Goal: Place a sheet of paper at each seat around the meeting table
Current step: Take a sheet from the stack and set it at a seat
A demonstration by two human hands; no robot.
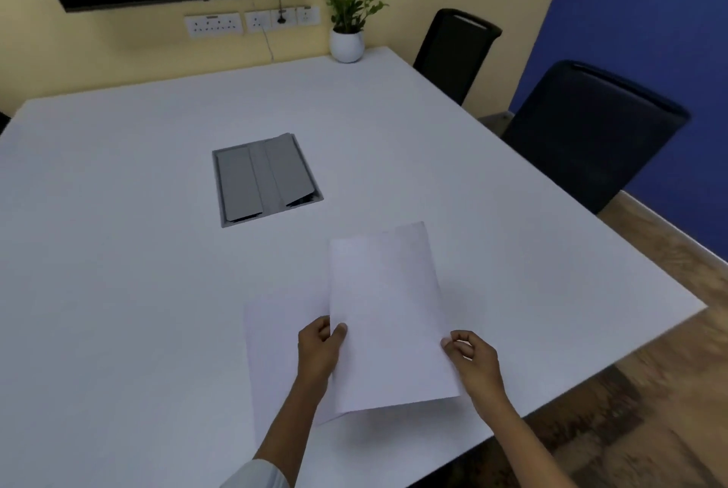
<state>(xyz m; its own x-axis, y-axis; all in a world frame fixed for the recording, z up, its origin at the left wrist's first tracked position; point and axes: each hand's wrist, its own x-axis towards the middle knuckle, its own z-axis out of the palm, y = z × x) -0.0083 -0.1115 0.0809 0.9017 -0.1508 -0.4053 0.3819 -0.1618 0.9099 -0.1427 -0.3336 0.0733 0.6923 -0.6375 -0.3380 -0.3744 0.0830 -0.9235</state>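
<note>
I look down on a wide white meeting surface [118,211] with a grey cable hatch [266,180] at its centre and two black chairs [591,133] along the right edge. A second white sheet [272,349] lies flat near me, likely marking this seat. My left hand [319,345] and right hand [472,353] each pinch a side edge of the raised white paper sheet [390,314], each grip closed on it, probably keeping it flat for carrying onward.

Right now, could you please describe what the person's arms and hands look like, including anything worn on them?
Both hands are bare: the left hand and the right hand show no gloves, and no rings, watch or bracelet can be seen. A white sleeve covers the left arm near the frame's bottom edge, leaving the forearm uncovered. The right forearm is uncovered as far as the frame shows; no sleeve appears there.
</note>
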